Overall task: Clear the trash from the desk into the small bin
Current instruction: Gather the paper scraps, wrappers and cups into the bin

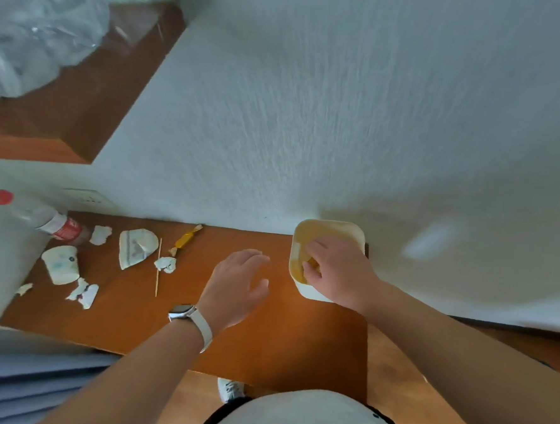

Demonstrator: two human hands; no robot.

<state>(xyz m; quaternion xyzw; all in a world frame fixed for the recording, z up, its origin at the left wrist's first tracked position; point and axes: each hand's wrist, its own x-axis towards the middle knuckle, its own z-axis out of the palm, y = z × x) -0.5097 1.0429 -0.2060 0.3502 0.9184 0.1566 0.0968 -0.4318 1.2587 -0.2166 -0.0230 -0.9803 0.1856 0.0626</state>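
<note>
With the right hand (pixel 337 274) pinching a yellow wrapper (pixel 311 265) inside the small bin (pixel 328 228) perched at the bench's (pixel 264 342) right edge and the left hand (pixel 235 284) hovering open-fingered, a careless nudge could have tipped the bin off.

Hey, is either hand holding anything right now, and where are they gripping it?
The right hand pinches a small yellow piece over the small white bin; the exact grip point is hidden by the fingers. The left hand is open and holds nothing.

Both bare forearms reach forward, the left hand (pixel 238 284) open with fingers spread, the right hand (pixel 337 271) curled, fingertips pinched.
</note>
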